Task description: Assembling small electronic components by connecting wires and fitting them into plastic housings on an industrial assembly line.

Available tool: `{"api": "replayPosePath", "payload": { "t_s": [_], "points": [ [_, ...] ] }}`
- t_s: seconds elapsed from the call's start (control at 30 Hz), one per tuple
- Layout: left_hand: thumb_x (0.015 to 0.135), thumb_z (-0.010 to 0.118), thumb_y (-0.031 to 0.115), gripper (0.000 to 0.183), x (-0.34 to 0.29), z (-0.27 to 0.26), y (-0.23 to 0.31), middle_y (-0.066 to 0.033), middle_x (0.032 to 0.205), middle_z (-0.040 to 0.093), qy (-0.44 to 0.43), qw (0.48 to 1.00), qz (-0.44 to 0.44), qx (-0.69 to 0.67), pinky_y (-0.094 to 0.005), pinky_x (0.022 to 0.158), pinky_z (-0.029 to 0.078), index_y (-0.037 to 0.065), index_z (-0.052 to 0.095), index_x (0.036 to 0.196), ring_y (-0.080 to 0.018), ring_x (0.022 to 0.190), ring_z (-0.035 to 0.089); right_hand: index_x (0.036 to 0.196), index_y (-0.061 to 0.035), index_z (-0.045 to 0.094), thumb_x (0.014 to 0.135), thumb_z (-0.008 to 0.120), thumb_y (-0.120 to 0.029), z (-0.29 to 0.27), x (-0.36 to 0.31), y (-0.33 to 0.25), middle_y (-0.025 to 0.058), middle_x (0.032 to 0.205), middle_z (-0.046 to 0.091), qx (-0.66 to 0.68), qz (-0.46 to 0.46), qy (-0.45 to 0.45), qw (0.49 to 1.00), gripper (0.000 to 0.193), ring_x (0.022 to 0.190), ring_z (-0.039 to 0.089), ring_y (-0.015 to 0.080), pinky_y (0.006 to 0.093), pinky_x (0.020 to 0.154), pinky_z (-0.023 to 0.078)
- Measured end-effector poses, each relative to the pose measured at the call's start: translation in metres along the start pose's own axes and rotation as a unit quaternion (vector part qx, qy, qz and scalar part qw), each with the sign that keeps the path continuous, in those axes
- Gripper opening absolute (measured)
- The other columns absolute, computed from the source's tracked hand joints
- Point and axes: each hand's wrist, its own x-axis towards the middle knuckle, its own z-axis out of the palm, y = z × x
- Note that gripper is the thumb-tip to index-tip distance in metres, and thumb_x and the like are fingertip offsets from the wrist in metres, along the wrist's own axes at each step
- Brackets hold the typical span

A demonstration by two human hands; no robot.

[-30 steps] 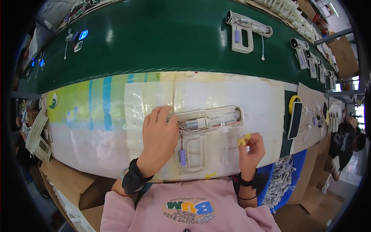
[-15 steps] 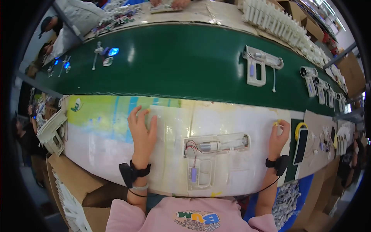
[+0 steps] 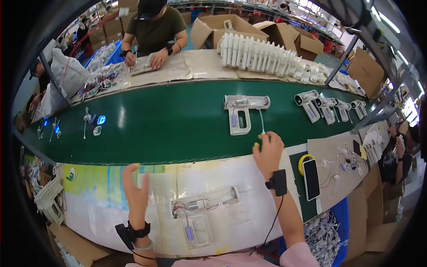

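A white gun-shaped shell half (image 3: pixel 209 231) lies on the work surface between my hands, with a silver motor (image 3: pixel 196 204), red and dark wires and a purple cylindrical cell (image 3: pixel 189 233) inside. My left hand (image 3: pixel 135 191) hovers left of it, thumb and fingers apart, holding nothing. My right hand (image 3: pixel 269 153) reaches over the green belt, thumb and forefinger apart. Its fingertips are at the end of a thin pale tube (image 3: pixel 261 120) hanging off another open gun-shaped shell (image 3: pixel 240 127); whether they touch is unclear. Yellow coverings show on some fingertips.
Several similar gun-shaped units (image 3: pixel 327 111) sit farther right on the green belt (image 3: pixel 178 120); small lit parts (image 3: pixel 101 119) lie at its left. A phone (image 3: pixel 311 179) and yellow ring stand right of my forearm. Across the belt, a person (image 3: pixel 155 33) handles a white piece beside stacked shells (image 3: pixel 258 55).
The view has tilted up and turned right. My right hand has moved forward from the work surface to the shell on the belt. My left hand stays raised and open.
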Motion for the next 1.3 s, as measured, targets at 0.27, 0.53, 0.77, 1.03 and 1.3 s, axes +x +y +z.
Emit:
{"api": "replayPosePath", "payload": {
  "t_s": [0.27, 0.53, 0.77, 1.03, 1.3],
  "points": [
    [0.07, 0.088, 0.03, 0.082, -0.01, 0.037, 0.24, -0.022, 0.133, 0.046, -0.148, 0.922, 0.29, -0.208, -0.0437, 0.099, 0.045, -0.001, 0.046, 0.133, -0.039, 0.119, 0.049, 0.094, -0.0045, 0.063, 0.074, 0.067, -0.016, 0.0, 0.082, -0.105, 0.0145, 0.112, 0.058, -0.074, -0.217, -0.004, 0.973, 0.023, 0.115, 0.052, 0.0305, 0.0504, 0.105, 0.036],
    [0.067, 0.079, 0.02, 0.058, -0.008, 0.035, 0.239, -0.0171, 0.104, 0.054, -0.149, 0.951, 0.237, -0.128, -0.0415, 0.08, 0.049, 0.0, 0.051, 0.114, -0.0352, 0.094, 0.056, 0.09, -0.0032, 0.07, 0.081, 0.06, -0.016, 0.009, 0.078, -0.126, 0.0141, 0.101, 0.061, -0.176, -0.343, 0.024, 0.922, 0.018, 0.109, 0.053, 0.0329, 0.0546, 0.109, 0.034],
    [0.062, 0.08, 0.021, 0.059, -0.02, 0.013, 0.238, -0.0174, 0.097, 0.056, -0.241, 0.933, 0.171, -0.207, -0.0396, 0.074, 0.05, 0.0, 0.05, 0.109, -0.0346, 0.085, 0.058, 0.097, -0.0025, 0.069, 0.084, 0.059, -0.016, 0.009, 0.059, -0.131, 0.0132, 0.102, 0.061, -0.271, -0.309, -0.045, 0.911, 0.021, 0.11, 0.054, 0.033, 0.0551, 0.107, 0.034],
    [0.063, 0.08, 0.022, 0.059, -0.061, 0.0, 0.253, -0.0175, 0.098, 0.055, -0.171, 0.941, 0.258, -0.139, -0.04, 0.078, 0.048, -0.001, 0.05, 0.109, -0.0354, 0.089, 0.056, 0.108, -0.0056, 0.066, 0.085, 0.064, -0.017, -0.007, 0.049, -0.134, 0.0112, 0.109, 0.06, -0.29, -0.163, -0.059, 0.941, 0.026, 0.109, 0.054, 0.0289, 0.0493, 0.103, 0.037],
    [0.066, 0.078, 0.026, 0.054, -0.074, 0.001, 0.25, -0.0175, 0.094, 0.055, -0.171, 0.951, 0.225, -0.13, -0.0421, 0.076, 0.049, -0.001, 0.05, 0.104, -0.0363, 0.09, 0.057, 0.115, -0.0071, 0.059, 0.075, 0.069, -0.013, -0.018, 0.041, -0.159, 0.0108, 0.114, 0.057, -0.038, -0.173, 0.082, 0.981, 0.041, 0.103, 0.055, 0.0256, 0.0428, 0.089, 0.042]
  ]
}}
